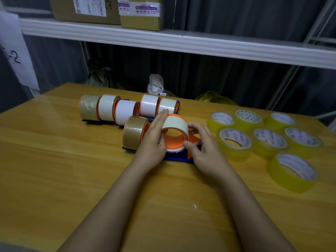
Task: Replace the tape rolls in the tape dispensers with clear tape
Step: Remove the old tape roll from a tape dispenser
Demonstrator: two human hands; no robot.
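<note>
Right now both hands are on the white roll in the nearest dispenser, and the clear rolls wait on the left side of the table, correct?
Not quite. In the head view the clear rolls lie on the right side of the table. Both hands, left and right, are on the white roll in the nearest dispenser.

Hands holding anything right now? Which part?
Yes: the white tape roll on the nearest dispenser. Left hand rests on its left side, right hand grips its right rim.

Wooden table (54,160), yellow-orange grain, dim light. Above table: white shelf (181,42) bearing two cardboard boxes (109,10). Behind table: dark pleated curtain (209,75), crumpled bags (155,84). Left of table: hanging paper sheet (16,51)
</note>
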